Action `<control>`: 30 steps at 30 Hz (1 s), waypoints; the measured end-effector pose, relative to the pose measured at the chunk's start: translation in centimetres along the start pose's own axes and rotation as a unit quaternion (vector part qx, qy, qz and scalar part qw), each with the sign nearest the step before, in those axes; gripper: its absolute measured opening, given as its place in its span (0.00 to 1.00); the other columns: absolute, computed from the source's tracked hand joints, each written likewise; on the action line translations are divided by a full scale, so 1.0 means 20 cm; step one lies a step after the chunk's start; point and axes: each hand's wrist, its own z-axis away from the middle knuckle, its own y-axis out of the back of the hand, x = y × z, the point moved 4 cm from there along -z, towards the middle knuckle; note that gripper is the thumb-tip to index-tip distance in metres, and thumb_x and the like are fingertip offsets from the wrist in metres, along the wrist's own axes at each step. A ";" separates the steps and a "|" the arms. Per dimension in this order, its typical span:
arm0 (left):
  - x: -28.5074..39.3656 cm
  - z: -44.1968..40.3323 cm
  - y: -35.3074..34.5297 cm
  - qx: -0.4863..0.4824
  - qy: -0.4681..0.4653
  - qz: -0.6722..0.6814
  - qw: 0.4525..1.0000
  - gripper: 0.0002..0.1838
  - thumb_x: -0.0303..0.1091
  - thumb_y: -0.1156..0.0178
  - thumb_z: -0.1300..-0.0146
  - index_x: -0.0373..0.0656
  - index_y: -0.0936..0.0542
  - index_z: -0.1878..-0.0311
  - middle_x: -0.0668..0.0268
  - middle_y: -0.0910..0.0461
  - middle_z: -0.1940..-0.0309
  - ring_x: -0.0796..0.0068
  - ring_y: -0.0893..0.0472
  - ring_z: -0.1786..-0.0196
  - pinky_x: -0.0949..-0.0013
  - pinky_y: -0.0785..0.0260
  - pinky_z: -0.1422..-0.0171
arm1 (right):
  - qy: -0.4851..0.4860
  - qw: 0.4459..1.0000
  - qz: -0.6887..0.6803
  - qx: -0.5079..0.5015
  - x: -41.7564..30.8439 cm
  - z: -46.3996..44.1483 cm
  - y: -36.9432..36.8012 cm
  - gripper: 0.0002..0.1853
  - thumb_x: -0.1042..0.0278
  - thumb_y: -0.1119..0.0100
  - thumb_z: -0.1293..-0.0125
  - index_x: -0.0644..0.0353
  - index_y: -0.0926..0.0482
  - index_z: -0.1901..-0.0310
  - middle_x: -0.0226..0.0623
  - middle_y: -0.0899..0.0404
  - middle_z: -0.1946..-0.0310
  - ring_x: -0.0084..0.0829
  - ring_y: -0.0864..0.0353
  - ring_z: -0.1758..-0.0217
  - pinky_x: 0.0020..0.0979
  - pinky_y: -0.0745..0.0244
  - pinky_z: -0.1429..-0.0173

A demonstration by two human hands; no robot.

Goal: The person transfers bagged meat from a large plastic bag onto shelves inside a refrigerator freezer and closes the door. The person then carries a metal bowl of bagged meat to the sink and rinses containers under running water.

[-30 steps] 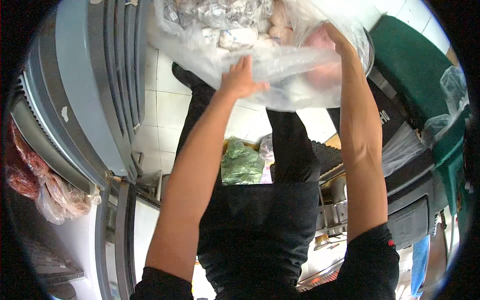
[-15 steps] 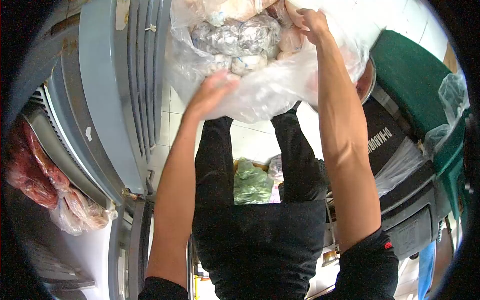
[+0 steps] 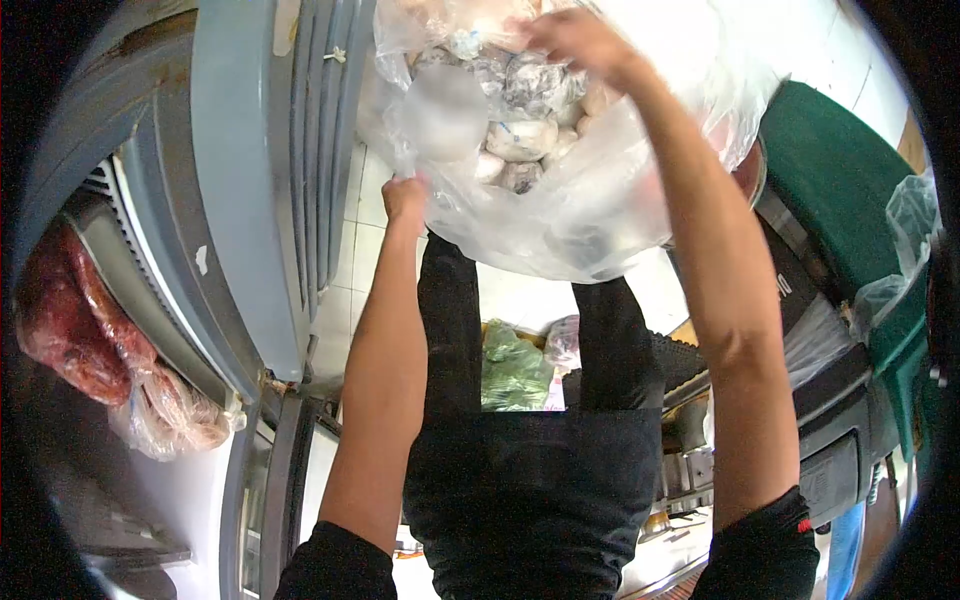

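Left hand grips bag at its near-left edge; half-open right hand, hold unclear, over packets, blue marks unreadable.

bagged red meat left | grey door | green bag below

White letters on black surface — unreadable, red sleeve mark — illegible

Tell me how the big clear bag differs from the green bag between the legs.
Colour: the clear bag is see-through and whitish; the green bag is tinted.
Size: the clear bag looks far larger than the visible part of the green bag.
Handling: the left hand grips the clear bag's edge; no hand touches the green bag.
Shared: both look like thin, crumpled plastic.
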 end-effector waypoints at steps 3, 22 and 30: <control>0.07 0.34 0.08 -0.042 -0.164 -0.233 0.958 0.12 0.36 0.46 0.41 0.37 0.22 0.74 0.57 0.27 0.82 0.69 0.27 0.76 0.63 0.36 0.68 | 0.062 0.974 0.180 -0.126 -0.02 -0.12 -0.43 0.40 0.30 0.48 0.47 0.63 0.24 0.48 0.50 0.24 0.50 0.44 0.24 0.49 0.41 0.31 0.43; -0.13 1.83 0.21 -0.147 -0.161 0.092 0.972 0.09 0.27 0.52 0.42 0.46 0.33 0.78 0.76 0.36 0.83 0.85 0.37 0.77 0.77 0.47 0.74 | 0.071 0.962 0.207 -0.161 0.95 1.46 -1.13 0.17 0.72 0.49 0.51 0.46 0.20 0.58 0.49 0.20 0.67 0.51 0.20 0.63 0.44 0.24 0.57; 0.18 1.43 0.36 -0.016 -0.187 -0.032 0.982 0.08 0.30 0.53 0.43 0.46 0.30 0.78 0.78 0.38 0.83 0.84 0.40 0.79 0.76 0.50 0.75 | 0.021 0.999 -0.038 0.024 0.70 1.69 -1.19 0.11 0.71 0.47 0.45 0.64 0.20 0.62 0.55 0.22 0.65 0.53 0.22 0.60 0.44 0.26 0.56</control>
